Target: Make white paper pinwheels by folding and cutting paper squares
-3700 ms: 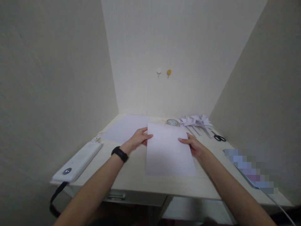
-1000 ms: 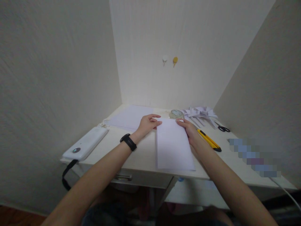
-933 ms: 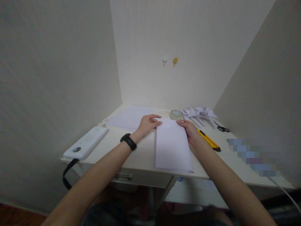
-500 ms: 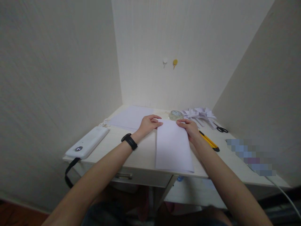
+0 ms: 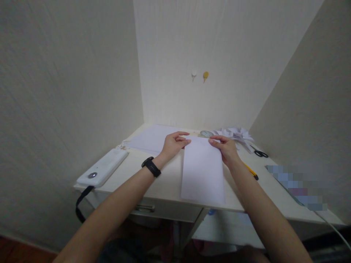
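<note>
A folded sheet of white paper point(image 5: 203, 171) lies before me, its near end by the desk's front edge. My left hand point(image 5: 177, 143) pinches its far left corner between thumb and fingers. At the far right corner, my right hand point(image 5: 223, 147) grips the paper in the same way, thumb on top. A black watch point(image 5: 151, 167) is on my left wrist. Just beyond the paper is a roll of clear tape point(image 5: 205, 134), partly hidden. A yellow utility knife point(image 5: 251, 171) lies right of the paper, mostly covered by my right forearm.
More white paper point(image 5: 150, 137) lies at the back left. A white device point(image 5: 102, 168) with a black strap rests on the left edge. Paper strips point(image 5: 238, 134) are heaped at the back right beside black-handled scissors point(image 5: 260, 153). A blurred-out flat item point(image 5: 296, 186) lies at right.
The paper's two layers now line up at the near right corner, where an offset edge showed before. My right hand has shifted slightly right, and its forearm covers more of the knife.
</note>
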Available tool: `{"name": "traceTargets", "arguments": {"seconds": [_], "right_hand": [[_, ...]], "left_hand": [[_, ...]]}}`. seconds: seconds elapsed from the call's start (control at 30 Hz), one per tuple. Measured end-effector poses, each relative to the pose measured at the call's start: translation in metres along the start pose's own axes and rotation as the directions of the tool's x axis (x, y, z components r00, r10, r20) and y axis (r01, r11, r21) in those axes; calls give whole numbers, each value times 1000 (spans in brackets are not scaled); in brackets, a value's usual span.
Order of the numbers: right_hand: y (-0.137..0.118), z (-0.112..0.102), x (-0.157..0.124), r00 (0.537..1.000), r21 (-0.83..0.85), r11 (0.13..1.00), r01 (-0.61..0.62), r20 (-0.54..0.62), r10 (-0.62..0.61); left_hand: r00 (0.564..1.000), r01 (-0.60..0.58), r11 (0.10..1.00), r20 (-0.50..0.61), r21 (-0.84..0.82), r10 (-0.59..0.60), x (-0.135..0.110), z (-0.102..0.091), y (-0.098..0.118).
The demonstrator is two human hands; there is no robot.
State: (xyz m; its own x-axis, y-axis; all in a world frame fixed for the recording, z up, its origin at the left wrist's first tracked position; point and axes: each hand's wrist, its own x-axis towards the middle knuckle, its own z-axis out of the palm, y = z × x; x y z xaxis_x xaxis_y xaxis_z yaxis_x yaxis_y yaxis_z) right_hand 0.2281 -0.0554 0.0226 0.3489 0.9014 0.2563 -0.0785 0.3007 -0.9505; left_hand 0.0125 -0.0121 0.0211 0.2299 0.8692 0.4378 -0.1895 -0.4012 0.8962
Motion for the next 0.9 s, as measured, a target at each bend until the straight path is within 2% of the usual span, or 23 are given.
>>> {"name": "traceTargets", "arguments": {"seconds": [0.37,0.9], "right_hand": [[-1,0,-3,1000,-30,999,-10,-19,9],[0,0,-2,1000,4,1000,-4,-9,5]], "left_hand": [[1000,13,1000,-1,-2,-13,-4,2,5],[1000,-6,1000,7,7,6,-2,-1,0]]}}
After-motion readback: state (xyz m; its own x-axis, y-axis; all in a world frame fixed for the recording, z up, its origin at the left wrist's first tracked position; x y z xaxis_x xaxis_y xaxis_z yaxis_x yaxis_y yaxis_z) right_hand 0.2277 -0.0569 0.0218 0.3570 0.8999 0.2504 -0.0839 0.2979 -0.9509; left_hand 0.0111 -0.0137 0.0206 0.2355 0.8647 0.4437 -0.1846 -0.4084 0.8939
